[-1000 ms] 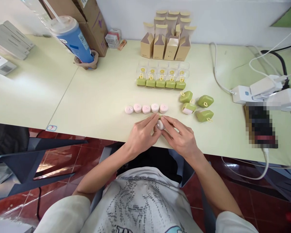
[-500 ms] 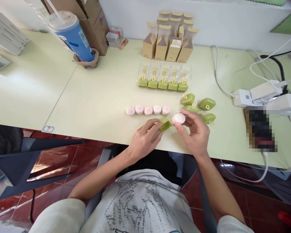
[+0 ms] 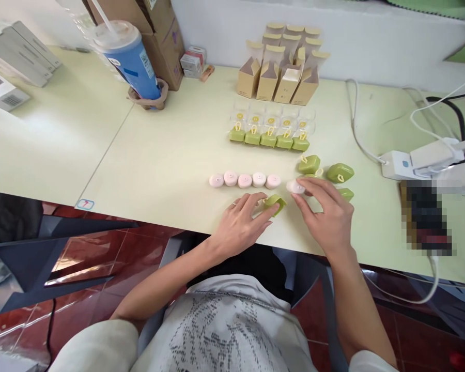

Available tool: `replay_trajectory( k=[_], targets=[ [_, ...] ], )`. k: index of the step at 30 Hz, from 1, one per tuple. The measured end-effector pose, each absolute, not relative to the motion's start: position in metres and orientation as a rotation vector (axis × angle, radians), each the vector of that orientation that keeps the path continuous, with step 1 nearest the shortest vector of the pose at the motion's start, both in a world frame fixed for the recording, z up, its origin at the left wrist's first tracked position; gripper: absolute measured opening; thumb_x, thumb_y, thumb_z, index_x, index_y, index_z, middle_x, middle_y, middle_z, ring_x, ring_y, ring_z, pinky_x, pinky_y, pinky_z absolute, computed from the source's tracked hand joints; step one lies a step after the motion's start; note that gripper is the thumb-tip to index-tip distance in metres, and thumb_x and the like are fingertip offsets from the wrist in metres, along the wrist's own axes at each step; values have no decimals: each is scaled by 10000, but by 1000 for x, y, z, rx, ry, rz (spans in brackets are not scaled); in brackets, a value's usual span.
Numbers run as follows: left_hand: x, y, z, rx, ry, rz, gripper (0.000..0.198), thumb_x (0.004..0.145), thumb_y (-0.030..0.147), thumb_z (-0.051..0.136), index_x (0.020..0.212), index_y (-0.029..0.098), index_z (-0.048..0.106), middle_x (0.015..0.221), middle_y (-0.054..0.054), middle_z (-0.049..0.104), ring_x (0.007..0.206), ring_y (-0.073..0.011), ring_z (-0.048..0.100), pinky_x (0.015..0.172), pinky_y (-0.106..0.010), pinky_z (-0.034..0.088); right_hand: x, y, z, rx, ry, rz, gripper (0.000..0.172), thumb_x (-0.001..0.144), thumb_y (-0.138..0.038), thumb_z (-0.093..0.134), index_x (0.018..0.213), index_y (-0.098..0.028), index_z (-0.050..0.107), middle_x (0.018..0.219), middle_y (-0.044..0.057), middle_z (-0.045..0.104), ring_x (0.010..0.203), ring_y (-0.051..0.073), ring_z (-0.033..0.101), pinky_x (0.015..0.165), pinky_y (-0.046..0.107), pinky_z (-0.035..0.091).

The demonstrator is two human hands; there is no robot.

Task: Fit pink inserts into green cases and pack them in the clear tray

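Observation:
My left hand (image 3: 242, 223) is closed around a small green case (image 3: 275, 204), its open side showing, low over the table's front edge. Between the thumb and fingers of my right hand (image 3: 327, 214) is a small whitish-pink round piece (image 3: 295, 187). Left of it, several similar pink and white pieces (image 3: 245, 180) stand in a row. Several loose green cases (image 3: 340, 173) lie beyond and beside my right hand, some partly hidden by it. Farther back, green caps (image 3: 268, 139) with yellow loops line up against clear containers (image 3: 272, 120).
Open cardboard boxes (image 3: 268, 82) stand near the wall. A blue cup (image 3: 134, 72) in a holder is at the back left beside a brown carton (image 3: 170, 57). To the right are a power strip (image 3: 393, 165), cables and a blurred phone (image 3: 426, 217).
The view has shifted slightly left, so most things appear farther right. The round piece in my right hand is now tilted and closer to the row's level. The green case has turned in my left hand.

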State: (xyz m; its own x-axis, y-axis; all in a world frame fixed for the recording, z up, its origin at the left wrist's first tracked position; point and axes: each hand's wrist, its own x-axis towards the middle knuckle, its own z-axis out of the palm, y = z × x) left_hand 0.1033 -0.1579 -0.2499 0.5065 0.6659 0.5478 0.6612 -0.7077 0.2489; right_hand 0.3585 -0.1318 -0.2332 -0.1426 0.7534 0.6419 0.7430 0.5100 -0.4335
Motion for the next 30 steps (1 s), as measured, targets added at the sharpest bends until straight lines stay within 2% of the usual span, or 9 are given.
replay_trajectory(
  k=[3,5,10,12,14,17,20,25,30],
  targets=[
    [104,-160,-251,2751,1157,1074,101,1165,143,688,1217,216,734,1357,-144,791,1106,-261,816,729,-323,701,358,-130,-237,-1224,-1962,-53,251,1136,-264,774,1372,-285,857,1265,109,904,1152,343,884,998,542,756],
    [103,-160,-249,2690,1121,1179,98,1160,115,688,1122,202,710,1357,-143,785,1085,-235,815,754,-315,719,356,-132,-239,-1196,-1995,-18,256,1137,-254,779,1385,-264,842,1260,112,906,1136,332,888,1007,528,751],
    [77,-140,-225,2391,1023,1432,62,1153,195,771,1163,216,714,1512,-170,749,1170,-223,820,956,-374,761,348,-135,-243,-1149,-2033,131,240,1138,-270,785,1378,-269,799,1248,103,905,1135,318,888,1034,512,747],
    [60,-123,-215,2294,1047,1449,90,1144,242,808,1146,233,718,1461,-137,788,1238,-252,817,1061,-451,747,346,-135,-245,-1138,-2026,118,215,1146,-264,769,1360,-268,786,1280,116,894,1171,316,878,1040,502,742],
    [42,-103,-212,2230,1065,1473,187,1150,398,821,1126,251,707,1331,-107,790,1319,-298,802,1143,-527,719,345,-134,-247,-1128,-2020,108,198,1146,-259,768,1344,-268,772,1275,116,883,1120,297,876,1029,485,738],
    [21,-73,-218,2078,1032,1536,452,1101,650,830,1303,297,634,1319,-80,685,1255,-263,815,1076,-464,753,345,-134,-248,-1127,-2008,135,183,1143,-244,770,1323,-270,757,1218,96,872,1028,268,868,989,448,733],
    [9,-49,-223,2036,1084,1533,669,979,644,965,1424,310,595,1345,-71,682,1158,-223,804,985,-396,757,345,-134,-249,-1140,-1998,149,186,1143,-283,782,1325,-265,754,1214,97,866,1073,280,863,958,436,728],
    [1,-28,-209,2160,1241,1360,466,949,430,1013,1337,291,797,1197,-67,784,1113,-247,794,1047,-439,715,342,-135,-245,-1147,-1924,97,181,1146,-261,767,1326,-249,755,1224,118,855,1064,280,853,852,409,712],
    [0,-22,-198,2203,1230,1134,523,944,529,1008,1396,321,845,1299,-96,712,1132,-268,802,879,-394,763,339,-134,-241,-1090,-1852,28,167,1127,-139,739,1244,-257,752,1091,76,840,877,224,822,737,364,665]
  ],
)
